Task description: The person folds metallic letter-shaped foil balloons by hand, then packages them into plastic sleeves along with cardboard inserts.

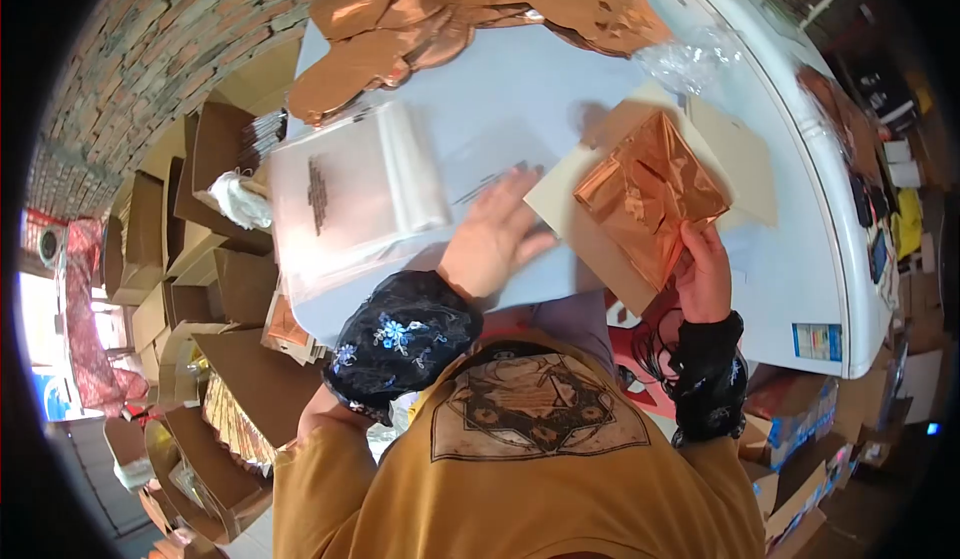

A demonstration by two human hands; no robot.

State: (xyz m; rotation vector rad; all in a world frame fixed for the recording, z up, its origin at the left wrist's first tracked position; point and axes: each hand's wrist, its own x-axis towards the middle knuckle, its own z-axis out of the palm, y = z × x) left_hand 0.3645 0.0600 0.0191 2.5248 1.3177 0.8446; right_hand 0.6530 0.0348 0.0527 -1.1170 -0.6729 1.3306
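My right hand [704, 271] pinches the near right edge of a folded copper-coloured foil piece [652, 187], thumb on top. Under the foil lie a brown cardboard sheet [622, 271] and a cream card [552, 202], turned at an angle. My left hand [497, 234] is spread flat just above or on the pale table [500, 89], left of the card; it holds nothing. A stack of clear plastic bags [350, 184] with small dark print lies to the left of that hand. Faint dark print also shows by its fingertips.
Large copper foil pieces [430, 19] cover the table's far edge. Crumpled clear plastic [690, 62] and another cream card [740, 164] lie at the right, beside a white appliance [850, 259]. Open cardboard boxes [225, 289] crowd the left side, below a brick wall [150, 89].
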